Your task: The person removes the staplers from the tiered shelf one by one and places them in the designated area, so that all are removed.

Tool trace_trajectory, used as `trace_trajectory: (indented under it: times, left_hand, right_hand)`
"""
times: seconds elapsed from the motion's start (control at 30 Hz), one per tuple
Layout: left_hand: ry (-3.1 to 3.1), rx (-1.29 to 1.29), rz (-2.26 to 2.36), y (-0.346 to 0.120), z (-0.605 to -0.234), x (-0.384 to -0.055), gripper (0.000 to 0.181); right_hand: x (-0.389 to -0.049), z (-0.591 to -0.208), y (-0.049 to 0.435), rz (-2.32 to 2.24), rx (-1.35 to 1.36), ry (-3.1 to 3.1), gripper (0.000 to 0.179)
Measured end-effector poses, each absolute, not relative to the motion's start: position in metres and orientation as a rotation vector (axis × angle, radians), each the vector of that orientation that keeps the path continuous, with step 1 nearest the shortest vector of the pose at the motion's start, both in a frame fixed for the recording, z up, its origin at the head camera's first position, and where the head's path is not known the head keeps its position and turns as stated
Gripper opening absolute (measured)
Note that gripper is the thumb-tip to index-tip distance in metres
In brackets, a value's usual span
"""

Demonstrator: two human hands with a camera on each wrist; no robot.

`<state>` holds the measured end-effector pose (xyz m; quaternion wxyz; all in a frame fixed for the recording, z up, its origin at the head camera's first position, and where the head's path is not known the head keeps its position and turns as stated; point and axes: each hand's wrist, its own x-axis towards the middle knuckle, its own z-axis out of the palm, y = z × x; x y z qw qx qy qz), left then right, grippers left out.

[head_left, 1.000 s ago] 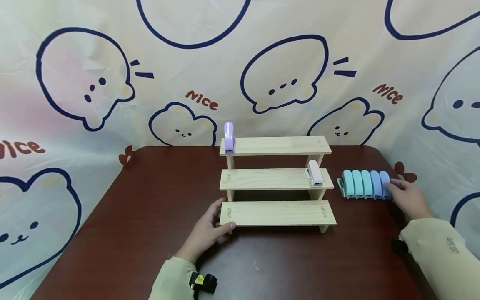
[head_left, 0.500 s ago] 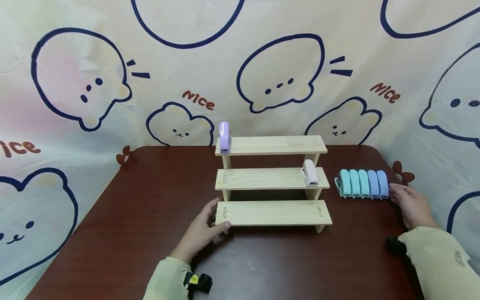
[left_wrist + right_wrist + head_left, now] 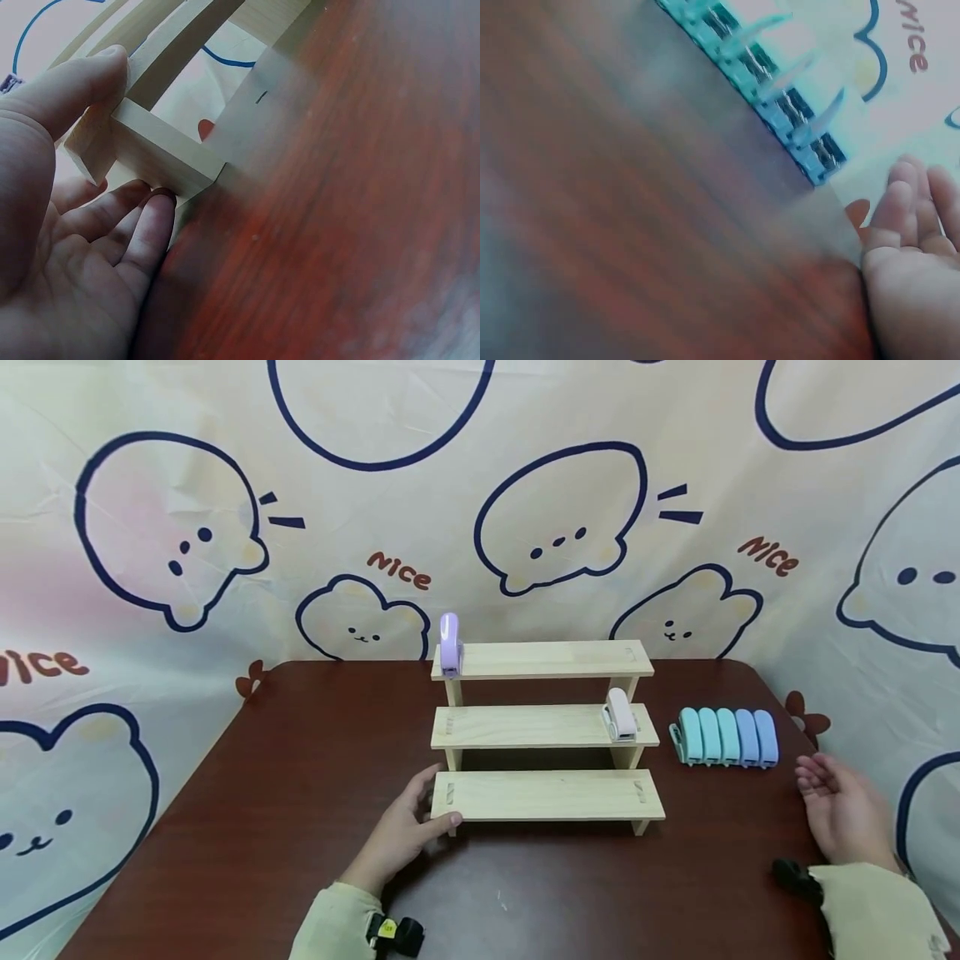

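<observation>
My left hand [image 3: 401, 833] grips the left end of a three-tier wooden shelf [image 3: 547, 797], thumb at the front edge of the bottom board. In the left wrist view, the fingers [image 3: 154, 225] curl up against its leg. A purple stapler [image 3: 450, 645] stands at the left end of the top tier. On the middle tier's right end sits a white stapler [image 3: 620, 716]. Right of the shelf, teal staplers [image 3: 708, 737] and blue staplers [image 3: 756, 739] stand in a tight row on the table. My right hand [image 3: 847, 810] is apart from that row, empty, with fingers loosely bent.
The dark brown table [image 3: 300, 793] carries the shelf and the stapler row. Behind and beside it hangs a pale cloth [image 3: 562, 410] with cartoon drawings. The table's right edge runs close by my right hand.
My right hand has left the right end of the stapler row, drawn back toward me and turned its palm inward. The left hand keeps its grip on the shelf.
</observation>
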<state>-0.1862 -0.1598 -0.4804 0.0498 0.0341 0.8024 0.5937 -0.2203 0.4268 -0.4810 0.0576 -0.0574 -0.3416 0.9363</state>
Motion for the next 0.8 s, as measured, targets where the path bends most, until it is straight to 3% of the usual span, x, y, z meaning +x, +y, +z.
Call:
trace_trajectory:
  times: [0.43, 0.63, 0.8]
  left_hand:
    - [2.439, 0.136, 1.820, -0.154, -0.485, -0.187, 0.086]
    - [2.422, 0.153, 1.843, -0.154, -0.486, -0.187, 0.085]
    - [2.424, 0.118, 1.831, -0.159, -0.484, -0.189, 0.086]
  right_hand:
    - [-0.209, -0.446, 0.369, 2.197, -0.125, -1.711, 0.025]
    - [-0.209, -0.415, 0.324, 2.049, 0.067, -1.841, 0.024]
    - [-0.215, -0.398, 0.285, 1.666, 0.175, -2.221, 0.025]
